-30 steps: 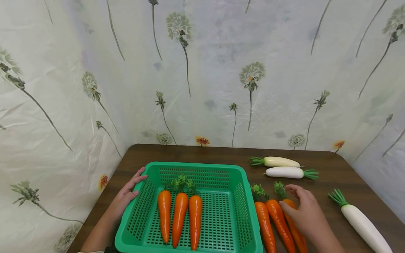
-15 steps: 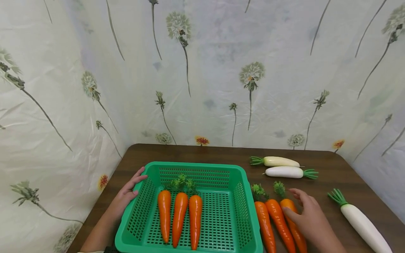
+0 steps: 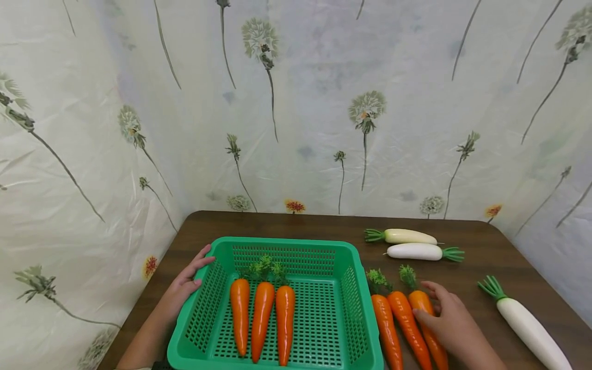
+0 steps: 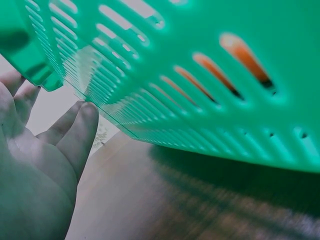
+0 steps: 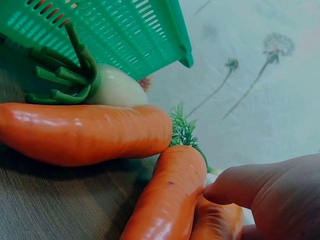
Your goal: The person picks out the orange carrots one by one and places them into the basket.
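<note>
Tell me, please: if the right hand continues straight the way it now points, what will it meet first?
Probably the rightmost carrot, partly covered by the right hand; whether they touch is unclear.

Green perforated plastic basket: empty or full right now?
Neither; the basket is partly filled: three tapered orange carrots lie inside, leaving its right side bare.

No legible text, label, brand, number or sign in any view. Surfaces checked: green basket [image 3: 319, 318], carrots [image 3: 262, 313], white radishes [image 3: 415, 252], tabletop [image 3: 277, 221], patterned wall covering [image 3: 305, 113]. No readable lettering or figures found on visible sides of these.
</note>
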Demonstrator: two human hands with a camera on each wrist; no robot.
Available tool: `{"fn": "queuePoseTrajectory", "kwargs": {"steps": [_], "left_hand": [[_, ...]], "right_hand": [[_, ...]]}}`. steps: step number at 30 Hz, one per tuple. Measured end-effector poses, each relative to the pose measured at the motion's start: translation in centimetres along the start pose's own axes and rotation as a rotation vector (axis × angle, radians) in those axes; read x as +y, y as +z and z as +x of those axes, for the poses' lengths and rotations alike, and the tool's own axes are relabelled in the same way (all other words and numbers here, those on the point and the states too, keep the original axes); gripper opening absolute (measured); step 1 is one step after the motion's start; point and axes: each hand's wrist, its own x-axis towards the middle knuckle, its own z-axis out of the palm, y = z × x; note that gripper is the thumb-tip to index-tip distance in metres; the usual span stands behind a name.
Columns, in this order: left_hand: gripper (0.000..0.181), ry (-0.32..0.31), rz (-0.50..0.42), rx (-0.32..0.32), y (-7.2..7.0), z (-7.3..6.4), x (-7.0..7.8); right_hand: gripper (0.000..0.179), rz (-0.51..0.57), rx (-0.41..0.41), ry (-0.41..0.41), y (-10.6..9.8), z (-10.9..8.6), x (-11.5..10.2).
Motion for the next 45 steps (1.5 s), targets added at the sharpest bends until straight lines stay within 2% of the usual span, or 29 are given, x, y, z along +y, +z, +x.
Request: {"fn": "queuePoseTrajectory", "kwargs": {"steps": [9, 22, 26, 37, 45], "left_hand": [[0.044, 0.016, 0.002, -0.009, -0.16, 0.05, -0.21], [0.045, -0.030, -0.010, 0.002, 0.19, -0.12, 0.05], [0.045, -0.027, -0.022, -0.001, 0.19, -0.09, 0.01], [0.045, -0.007, 0.024, 0.005, -0.05, -0.10, -0.16], [0.044, -0.016, -0.009, 0.001, 0.05, -0.10, -0.03]], "right_hand": [[0.078, 0.006, -0.008, 0.003, 0.07, 0.03, 0.10], [0.074, 0.016, -0.041, 0.019, 0.18, 0.30, 0.74], [0.074, 0.005, -0.039, 0.023, 0.01, 0.27, 0.89], [0.073, -0.009, -0.022, 0.031, 0.13, 0.23, 0.64], [0.074, -0.016, -0.020, 0.031, 0.03, 0.15, 0.47]]}}
